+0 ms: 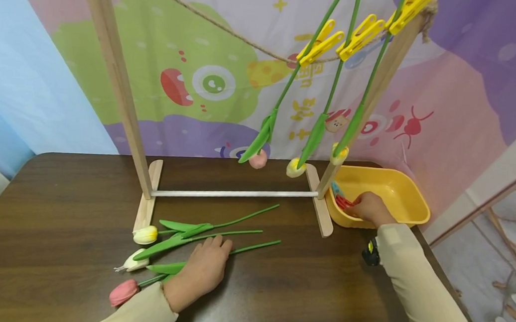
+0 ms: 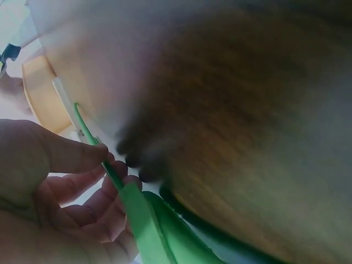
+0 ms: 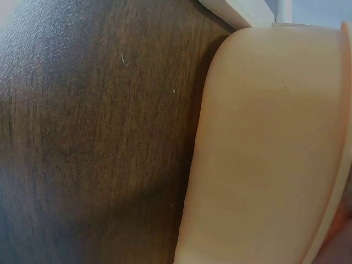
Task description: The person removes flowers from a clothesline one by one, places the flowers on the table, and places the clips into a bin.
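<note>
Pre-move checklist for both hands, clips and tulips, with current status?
1. Left hand has a stem: ok, pinched between thumb and fingers.
2. Right hand at the red clip in the yellow basin: ok.
3. Grip on that clip firm: cannot tell, the basin wall hides it in the right wrist view.
4. Hanging tulips secured: ok, three stems, each in a yellow clip.
5. Free rope left of the clips: ok, bare stretch visible.
6. Yellow tulip and white tulip on the table separated: not ok, leaves overlap.
</note>
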{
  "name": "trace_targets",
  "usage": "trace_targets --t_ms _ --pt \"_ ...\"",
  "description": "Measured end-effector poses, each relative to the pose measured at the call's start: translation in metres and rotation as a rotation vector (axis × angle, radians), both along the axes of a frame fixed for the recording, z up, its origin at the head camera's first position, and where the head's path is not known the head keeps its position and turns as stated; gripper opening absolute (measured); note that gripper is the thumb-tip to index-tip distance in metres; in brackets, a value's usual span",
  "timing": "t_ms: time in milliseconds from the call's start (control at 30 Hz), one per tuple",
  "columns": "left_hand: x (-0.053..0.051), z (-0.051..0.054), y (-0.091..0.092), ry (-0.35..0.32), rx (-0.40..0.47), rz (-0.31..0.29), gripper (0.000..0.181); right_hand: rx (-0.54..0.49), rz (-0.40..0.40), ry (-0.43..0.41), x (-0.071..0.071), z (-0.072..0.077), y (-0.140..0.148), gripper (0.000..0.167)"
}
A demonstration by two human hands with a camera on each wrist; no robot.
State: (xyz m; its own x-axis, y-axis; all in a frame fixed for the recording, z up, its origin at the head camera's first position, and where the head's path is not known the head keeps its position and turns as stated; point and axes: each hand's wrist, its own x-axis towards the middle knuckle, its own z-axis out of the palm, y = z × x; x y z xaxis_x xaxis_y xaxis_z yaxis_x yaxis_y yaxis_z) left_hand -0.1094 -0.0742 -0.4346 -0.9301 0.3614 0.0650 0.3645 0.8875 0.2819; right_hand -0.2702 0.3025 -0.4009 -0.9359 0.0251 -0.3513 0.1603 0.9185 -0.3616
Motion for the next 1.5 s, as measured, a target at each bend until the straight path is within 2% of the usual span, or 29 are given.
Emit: trace_targets --t_ms 133,400,567,700,800,933,1033,1200,1500 --pt "0.000 0.000 -0.001 0.019 0.012 0.006 0.008 0.001 0.002 -0.011 -0.001 0.000 0.000 0.037" --pt "0.000 0.000 -0.002 0.067 0.024 0.011 0.009 0.011 -0.007 0.016 0.003 0.003 -0.001 0.053" --pt "-0.001 0.002 -0.004 0.107 0.038 0.006 0.008 0.025 0.005 0.044 0.007 0.006 -0.002 0.054" --pt "-0.001 0.005 -0.006 0.156 0.046 0.013 0.008 0.010 0.011 0.078 0.012 0.014 -0.008 0.052" --pt "-0.002 0.009 -0.009 0.155 0.052 0.024 0.006 0.003 0.019 0.117 0.016 0.023 -0.014 0.048" --pt "-0.004 0.014 -0.012 0.104 0.076 0.041 0.005 -0.003 0.033 0.162 0.024 0.034 -0.024 0.045" --pt "-0.004 0.019 -0.015 0.091 0.110 0.056 0.006 -0.029 0.041 0.186 0.031 0.043 -0.032 0.043" --pt "-0.004 0.030 -0.021 0.118 0.150 0.079 0.006 -0.085 0.074 0.254 0.044 0.056 -0.046 0.040" --pt "-0.005 0.045 -0.033 0.159 0.229 0.091 0.007 -0.125 0.190 0.384 0.060 0.071 -0.074 0.030"
